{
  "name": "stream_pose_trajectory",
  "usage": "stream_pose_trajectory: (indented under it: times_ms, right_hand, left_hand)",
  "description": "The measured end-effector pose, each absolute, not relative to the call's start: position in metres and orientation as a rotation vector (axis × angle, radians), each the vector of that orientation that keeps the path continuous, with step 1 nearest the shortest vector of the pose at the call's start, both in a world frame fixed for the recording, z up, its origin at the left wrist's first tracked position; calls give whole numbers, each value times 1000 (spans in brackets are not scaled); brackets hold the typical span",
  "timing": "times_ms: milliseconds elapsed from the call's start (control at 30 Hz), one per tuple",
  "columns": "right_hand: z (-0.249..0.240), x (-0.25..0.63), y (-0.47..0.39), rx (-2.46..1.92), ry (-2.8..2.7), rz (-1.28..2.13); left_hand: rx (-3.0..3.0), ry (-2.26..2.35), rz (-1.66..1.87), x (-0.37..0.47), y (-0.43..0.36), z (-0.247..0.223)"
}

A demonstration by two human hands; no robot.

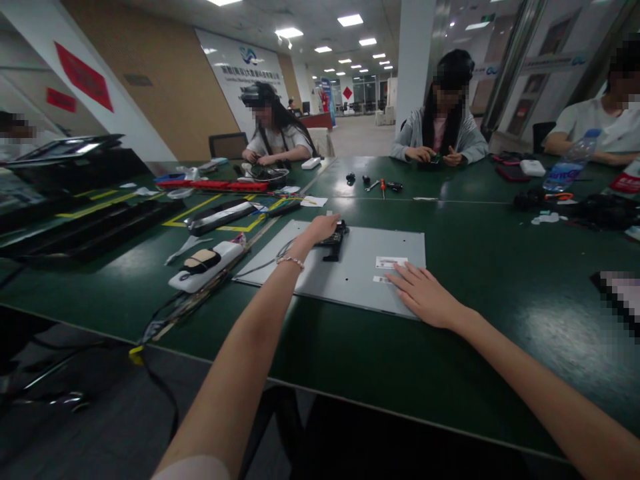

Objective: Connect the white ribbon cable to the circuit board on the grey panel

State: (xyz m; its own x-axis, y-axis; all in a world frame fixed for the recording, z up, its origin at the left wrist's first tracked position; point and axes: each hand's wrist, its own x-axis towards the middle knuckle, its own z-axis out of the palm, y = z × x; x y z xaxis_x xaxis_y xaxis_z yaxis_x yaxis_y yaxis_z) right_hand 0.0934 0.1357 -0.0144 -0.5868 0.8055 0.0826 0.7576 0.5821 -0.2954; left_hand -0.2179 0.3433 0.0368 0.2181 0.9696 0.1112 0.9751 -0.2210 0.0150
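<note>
Two unreadable labels (386, 262) adjoin the right hand (433, 299), grip unclenched; whether the left hand (324, 229) grasps, I cannot tell.

Can see a dark green tabletop (490, 267) bearing a flat grey panel (357, 261), with a white oblong object (214, 269) just left of the panel, a red-handled screwdriver (383, 188) and a wrench (371, 183) beyond it, and a plastic bottle (567, 168) farther off to its right

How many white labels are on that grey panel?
2 show on the grey panel: a farther label and a nearer label, both at the right hand, which may cover part of them. More could be hidden under it or the black part.
</note>
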Motion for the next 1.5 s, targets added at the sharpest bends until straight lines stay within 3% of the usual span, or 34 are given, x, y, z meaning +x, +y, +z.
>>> stream_pose_trajectory:
  times_ms: [133,300,567,933,1233,1500]
  right_hand:
    - [-14,93,135,-1320,-2614,320]
    - [-10,93,135,-1326,-2637,316]
    - [-7,98,132,-1314,-2663,356]
    - [-10,118,122,-1331,-2666,426]
    - [-8,127,111,-1353,-2680,480]
    - [-4,169,113,-1374,-2456,758]
  left_hand:
    - [-2464,-1845,90,-215,354,32]
    - [-2471,-1878,139,-216,364,30]
    - [-2406,-1910,-155,-231,349,41]
    - [-1844,-2520,-580,-298,285,36]
    - [-1761,-2721,-582,-315,281,28]
    - [-1696,-2647,-404,-291,265,43]
